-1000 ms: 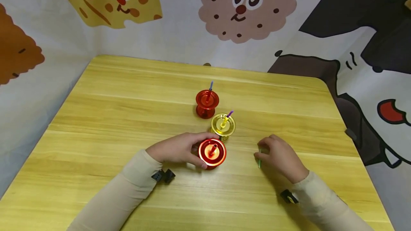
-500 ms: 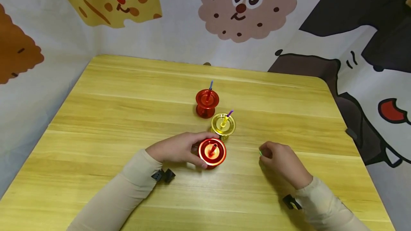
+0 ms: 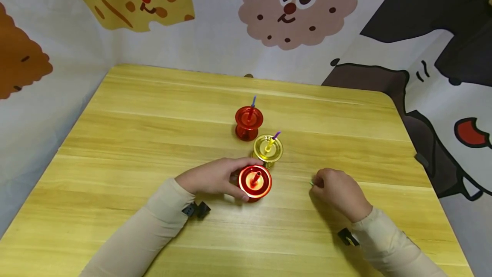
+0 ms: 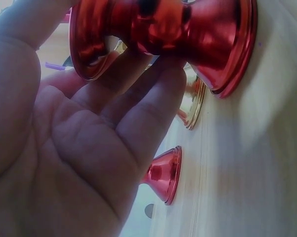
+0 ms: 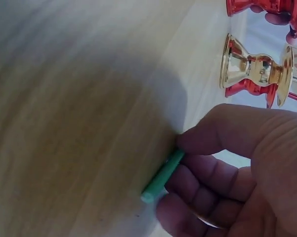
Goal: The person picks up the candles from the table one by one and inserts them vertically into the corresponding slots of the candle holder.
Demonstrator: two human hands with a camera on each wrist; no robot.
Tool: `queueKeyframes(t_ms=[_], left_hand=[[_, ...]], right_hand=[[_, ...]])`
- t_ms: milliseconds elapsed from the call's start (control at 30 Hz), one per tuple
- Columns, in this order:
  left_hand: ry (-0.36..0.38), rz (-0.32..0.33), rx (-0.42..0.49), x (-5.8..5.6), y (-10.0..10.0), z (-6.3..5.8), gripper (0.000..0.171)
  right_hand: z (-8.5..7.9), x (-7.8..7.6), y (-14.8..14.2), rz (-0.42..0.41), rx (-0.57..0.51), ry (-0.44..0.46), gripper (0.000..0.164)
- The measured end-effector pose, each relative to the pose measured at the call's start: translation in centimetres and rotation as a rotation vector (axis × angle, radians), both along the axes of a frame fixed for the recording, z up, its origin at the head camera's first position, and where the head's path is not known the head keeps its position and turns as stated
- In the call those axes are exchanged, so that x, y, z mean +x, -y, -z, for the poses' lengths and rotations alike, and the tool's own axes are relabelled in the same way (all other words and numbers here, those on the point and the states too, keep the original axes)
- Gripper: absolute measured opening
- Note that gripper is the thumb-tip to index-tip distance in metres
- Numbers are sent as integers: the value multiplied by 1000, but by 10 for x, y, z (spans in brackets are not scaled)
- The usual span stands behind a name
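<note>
My left hand (image 3: pixel 215 178) grips the nearest red candle holder (image 3: pixel 255 183), thumb and fingers around its side, as it stands on the table. The narrow tube at its centre has a dark opening at the top. My right hand (image 3: pixel 340 191) pinches a thin green candle (image 5: pixel 164 175) low over the table; in the head view only its tip shows. Just behind the gripped holder stands a gold candle holder (image 3: pixel 267 148) bearing a purple candle (image 3: pixel 276 135). Farther back, another red candle holder (image 3: pixel 249 119) bears a blue candle (image 3: pixel 254 101).
The wooden table (image 3: pixel 153 123) carries all three holders in a slanting row near its middle. A white cloth (image 3: pixel 215 25) with cartoon food prints hangs along its back and sides. Small black devices (image 3: pixel 196 210) sit at both wrists.
My right hand has shifted slightly right and turned, so the green candle, earlier seen extending below the fingers, now shows only a tip. My left hand and the holders have stayed put.
</note>
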State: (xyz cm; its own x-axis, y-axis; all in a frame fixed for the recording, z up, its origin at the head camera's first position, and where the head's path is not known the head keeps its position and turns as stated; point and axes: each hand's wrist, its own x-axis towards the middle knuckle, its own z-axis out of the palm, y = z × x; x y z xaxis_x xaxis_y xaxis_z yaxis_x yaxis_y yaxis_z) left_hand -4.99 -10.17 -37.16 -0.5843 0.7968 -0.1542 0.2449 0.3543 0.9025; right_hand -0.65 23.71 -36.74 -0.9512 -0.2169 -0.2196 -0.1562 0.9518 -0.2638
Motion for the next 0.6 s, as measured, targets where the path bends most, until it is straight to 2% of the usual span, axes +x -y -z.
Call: queueKeyframes(t_ms=[100, 200, 300, 600], left_hand=[[7, -2, -5, 0, 0, -1, 80], [9, -1, -8, 0, 0, -2, 80], [3, 0, -8, 0, 0, -2, 80], [2, 7, 8, 0, 0, 0, 80]], right_hand=[[-1, 0, 1, 15, -3, 6, 9], [-1, 0, 0, 22, -20, -33, 4], [-3, -1, -1, 16, -54, -73, 6], [0, -2, -1, -48, -134, -192, 4]])
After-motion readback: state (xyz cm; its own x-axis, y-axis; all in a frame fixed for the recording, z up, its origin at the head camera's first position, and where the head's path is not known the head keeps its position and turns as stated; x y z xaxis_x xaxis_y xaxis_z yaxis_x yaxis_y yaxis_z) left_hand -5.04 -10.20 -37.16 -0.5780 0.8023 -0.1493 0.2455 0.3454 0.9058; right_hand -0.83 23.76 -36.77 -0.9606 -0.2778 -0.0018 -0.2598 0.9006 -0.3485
